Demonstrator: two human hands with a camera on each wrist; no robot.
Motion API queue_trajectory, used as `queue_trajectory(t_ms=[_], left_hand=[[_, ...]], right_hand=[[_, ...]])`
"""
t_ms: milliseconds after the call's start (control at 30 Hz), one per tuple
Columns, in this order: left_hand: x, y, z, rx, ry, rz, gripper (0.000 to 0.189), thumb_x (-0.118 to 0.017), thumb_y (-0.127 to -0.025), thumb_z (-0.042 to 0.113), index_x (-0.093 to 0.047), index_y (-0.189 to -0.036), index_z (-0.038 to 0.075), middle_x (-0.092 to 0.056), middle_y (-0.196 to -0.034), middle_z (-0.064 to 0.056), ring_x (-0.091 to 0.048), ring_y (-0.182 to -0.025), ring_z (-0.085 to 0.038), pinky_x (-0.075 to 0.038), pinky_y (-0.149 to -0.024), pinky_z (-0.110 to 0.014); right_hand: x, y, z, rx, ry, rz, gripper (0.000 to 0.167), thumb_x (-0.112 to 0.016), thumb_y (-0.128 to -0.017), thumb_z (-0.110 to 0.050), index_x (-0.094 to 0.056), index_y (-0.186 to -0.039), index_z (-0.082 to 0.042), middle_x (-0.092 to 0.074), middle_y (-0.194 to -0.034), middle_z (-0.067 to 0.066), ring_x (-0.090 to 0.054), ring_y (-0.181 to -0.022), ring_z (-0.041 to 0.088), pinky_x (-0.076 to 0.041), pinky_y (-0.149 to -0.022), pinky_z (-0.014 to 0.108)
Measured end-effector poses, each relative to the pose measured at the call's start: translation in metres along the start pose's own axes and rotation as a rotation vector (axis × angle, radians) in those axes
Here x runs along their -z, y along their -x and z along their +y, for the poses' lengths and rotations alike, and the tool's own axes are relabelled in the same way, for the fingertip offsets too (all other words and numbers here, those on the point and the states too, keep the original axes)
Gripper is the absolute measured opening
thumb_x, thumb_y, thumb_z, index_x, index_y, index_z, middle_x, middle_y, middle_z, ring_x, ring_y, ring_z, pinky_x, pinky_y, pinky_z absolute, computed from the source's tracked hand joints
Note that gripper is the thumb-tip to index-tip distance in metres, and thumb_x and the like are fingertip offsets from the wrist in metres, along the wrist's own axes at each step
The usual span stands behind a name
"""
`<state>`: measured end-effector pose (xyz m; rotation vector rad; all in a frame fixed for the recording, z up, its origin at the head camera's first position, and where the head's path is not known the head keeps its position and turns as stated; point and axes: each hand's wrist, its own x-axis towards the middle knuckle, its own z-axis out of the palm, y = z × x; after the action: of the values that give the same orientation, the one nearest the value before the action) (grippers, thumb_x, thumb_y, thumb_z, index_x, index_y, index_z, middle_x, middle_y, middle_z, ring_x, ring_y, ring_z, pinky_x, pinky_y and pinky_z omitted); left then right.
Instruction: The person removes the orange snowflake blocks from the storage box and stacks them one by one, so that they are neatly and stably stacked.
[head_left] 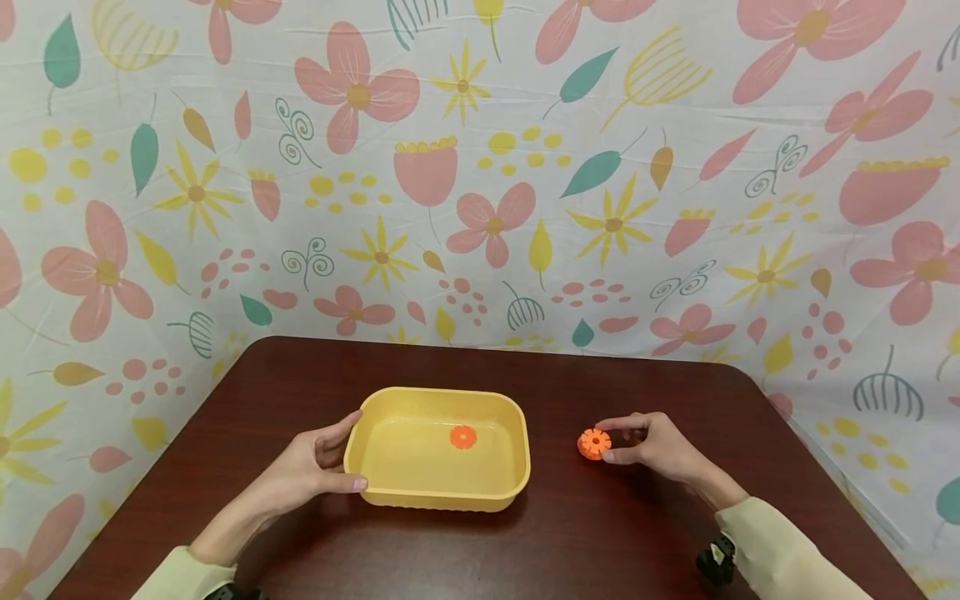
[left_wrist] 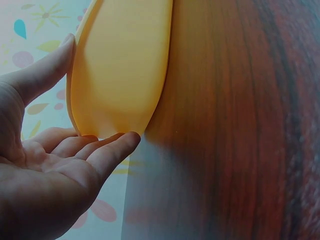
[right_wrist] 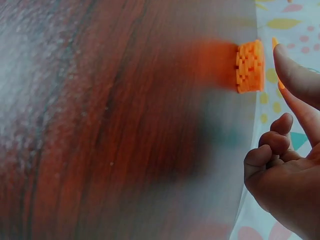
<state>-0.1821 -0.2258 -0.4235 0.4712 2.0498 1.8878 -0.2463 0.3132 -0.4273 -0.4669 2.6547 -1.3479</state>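
Observation:
My left hand (head_left: 302, 468) holds the left end of a shallow yellow plastic tray (head_left: 438, 500), thumb at the front corner and fingers at the back. In the left wrist view the fingertips (left_wrist: 131, 141) touch the end of the tray. A flat orange notched disc (head_left: 463, 437) lies inside it. To the right of the tray, my right hand (head_left: 662, 448) pinches an orange notched disc (right_wrist: 278, 62) between thumb and finger. Just under that disc, a short stack of orange notched discs (right_wrist: 249, 66) stands on the table, apart from it by a small gap.
Everything stands on a dark reddish-brown wooden table (head_left: 465, 554) with rounded far corners. A white cloth with a flower print (head_left: 495, 225) hangs behind it and along both sides. A black wrist device (head_left: 716, 558) sits at the right sleeve.

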Motion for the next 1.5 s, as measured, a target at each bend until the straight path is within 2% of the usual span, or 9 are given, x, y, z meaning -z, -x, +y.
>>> queue_trajectory(t_ms=[567,1033,1267,1500], left_hand=[[0.0,0.0,0.0,0.001,-0.003,0.006,0.103,-0.085,-0.088,0.001,-0.017,-0.166,-0.005,-0.02,-0.169,-0.026,-0.039,-0.145,-0.048,-0.055,-0.099,-0.033],[0.0,0.0,0.0,-0.01,-0.007,0.0,0.104,-0.085,-0.088,0.002,-0.015,-0.165,-0.006,-0.019,-0.169,-0.028,-0.042,-0.143,-0.049,-0.055,-0.098,-0.033],[0.0,0.0,0.001,-0.008,-0.008,0.004,0.104,-0.085,-0.088,0.002,-0.016,-0.165,-0.006,-0.019,-0.169,-0.028,-0.042,-0.144,-0.048,-0.055,-0.098,-0.033],[0.0,0.0,0.0,-0.01,-0.008,0.001,0.104,-0.085,-0.088,0.001,-0.016,-0.165,-0.006,-0.02,-0.168,-0.028,-0.042,-0.143,-0.048,-0.055,-0.098,-0.033]], right_hand=[[0.001,-0.001,0.005,0.003,-0.004,-0.028,0.046,-0.09,-0.084,-0.01,-0.075,-0.126,0.001,-0.057,-0.09,0.013,-0.046,-0.081,0.025,-0.037,-0.062,0.029],[0.0,-0.001,0.004,0.012,-0.003,-0.012,0.049,-0.09,-0.084,-0.009,-0.074,-0.128,0.002,-0.054,-0.087,0.014,-0.046,-0.081,0.025,-0.036,-0.061,0.029],[0.0,0.001,-0.004,0.011,0.018,0.006,0.048,-0.089,-0.085,-0.012,-0.074,-0.128,0.0,-0.055,-0.089,0.011,-0.046,-0.084,0.025,-0.038,-0.063,0.03],[-0.005,0.002,-0.019,0.037,0.019,-0.006,0.042,-0.088,-0.086,-0.011,-0.076,-0.125,0.001,-0.062,-0.095,0.015,-0.048,-0.084,0.025,-0.039,-0.065,0.029]])
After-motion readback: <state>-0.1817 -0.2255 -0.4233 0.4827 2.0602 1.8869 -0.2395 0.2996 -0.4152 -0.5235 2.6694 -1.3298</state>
